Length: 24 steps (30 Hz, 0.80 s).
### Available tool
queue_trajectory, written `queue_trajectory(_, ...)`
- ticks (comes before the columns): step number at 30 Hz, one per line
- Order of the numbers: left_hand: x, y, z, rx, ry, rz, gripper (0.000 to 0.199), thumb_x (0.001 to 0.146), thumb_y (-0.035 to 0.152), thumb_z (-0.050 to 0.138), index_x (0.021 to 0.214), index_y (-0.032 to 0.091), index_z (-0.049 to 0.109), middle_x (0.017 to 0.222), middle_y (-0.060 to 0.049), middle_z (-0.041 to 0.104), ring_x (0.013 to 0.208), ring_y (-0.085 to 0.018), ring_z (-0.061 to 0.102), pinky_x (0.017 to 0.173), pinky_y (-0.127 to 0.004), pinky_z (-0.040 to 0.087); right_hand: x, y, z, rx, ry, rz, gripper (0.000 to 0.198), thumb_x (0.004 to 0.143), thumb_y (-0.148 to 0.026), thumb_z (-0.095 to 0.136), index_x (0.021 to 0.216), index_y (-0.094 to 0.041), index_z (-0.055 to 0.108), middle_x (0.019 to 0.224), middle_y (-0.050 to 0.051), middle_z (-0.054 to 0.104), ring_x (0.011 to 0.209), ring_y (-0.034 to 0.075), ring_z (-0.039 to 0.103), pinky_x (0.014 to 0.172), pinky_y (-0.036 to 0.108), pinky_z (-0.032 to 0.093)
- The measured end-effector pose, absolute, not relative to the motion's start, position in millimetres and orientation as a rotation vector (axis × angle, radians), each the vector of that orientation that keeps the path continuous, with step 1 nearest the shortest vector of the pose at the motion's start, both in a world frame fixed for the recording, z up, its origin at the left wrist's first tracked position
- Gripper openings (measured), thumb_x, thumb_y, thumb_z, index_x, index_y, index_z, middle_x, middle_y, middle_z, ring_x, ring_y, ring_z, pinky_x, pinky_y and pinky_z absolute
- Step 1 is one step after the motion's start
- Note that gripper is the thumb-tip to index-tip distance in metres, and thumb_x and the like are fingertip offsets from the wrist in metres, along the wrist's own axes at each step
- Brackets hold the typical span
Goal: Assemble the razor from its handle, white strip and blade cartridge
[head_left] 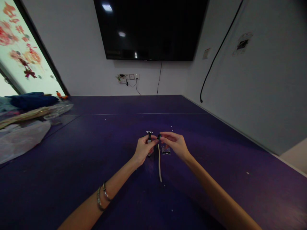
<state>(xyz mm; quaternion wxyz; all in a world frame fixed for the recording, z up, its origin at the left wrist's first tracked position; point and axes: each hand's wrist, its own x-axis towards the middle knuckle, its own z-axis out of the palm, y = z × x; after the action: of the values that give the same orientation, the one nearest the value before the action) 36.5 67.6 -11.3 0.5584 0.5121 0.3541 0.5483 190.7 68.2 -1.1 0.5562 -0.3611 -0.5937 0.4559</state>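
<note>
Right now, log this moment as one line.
left hand: fingertips on small dark piece; right hand: fingertips on same piece; pale strip: on purple surface; silver-topped object: at left hand

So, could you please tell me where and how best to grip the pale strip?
Probably by the near end of the pale strip, pinched across its narrow width from the near side: that end lies uncovered, while the far end sits close to the left hand.
</note>
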Motion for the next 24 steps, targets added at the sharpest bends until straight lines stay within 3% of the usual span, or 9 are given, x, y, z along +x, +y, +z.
queue_trajectory(8, 36.9, 66.4, -10.1, 1.200, 0.761, 1.190, 0.023, 0.066, 0.029, 0.070, 0.079, 0.014, 0.057, 0.039, 0.011, 0.035, 0.032, -0.003, 0.030, 0.035, -0.017, 0.026, 211.8, 69.0, 16.0, -0.805, -1.793, 0.826, 0.027, 0.074, -0.034, 0.063, 0.100, -0.025, 0.068, 0.091, 0.006, 0.056, 0.077, 0.014, 0.054, 0.047, 0.019, 0.044)
queue_trajectory(16, 36.6, 63.9, -9.5, 1.171, 0.702, 1.141, 0.023, 0.068, 0.027, 0.070, 0.082, 0.014, 0.057, 0.042, 0.011, 0.037, 0.033, -0.001, 0.028, 0.036, -0.016, 0.024, 206.3, 72.3, 8.6, -0.743, -1.910, 0.700, 0.016, 0.077, -0.032, 0.062, 0.088, -0.022, 0.068, 0.089, 0.005, 0.057, 0.081, 0.015, 0.054, 0.059, 0.025, 0.046)
queue_trajectory(24, 39.1, 61.2, -9.2, 1.175, 0.694, 1.115, 0.024, 0.066, 0.029, 0.072, 0.077, 0.014, 0.056, 0.041, 0.011, 0.034, 0.033, -0.001, 0.029, 0.035, -0.017, 0.023, 204.7, 66.3, 13.9, -0.785, -1.924, 0.693, 0.012, 0.076, -0.030, 0.062, 0.083, -0.020, 0.065, 0.089, 0.005, 0.057, 0.077, 0.014, 0.053, 0.055, 0.023, 0.043)
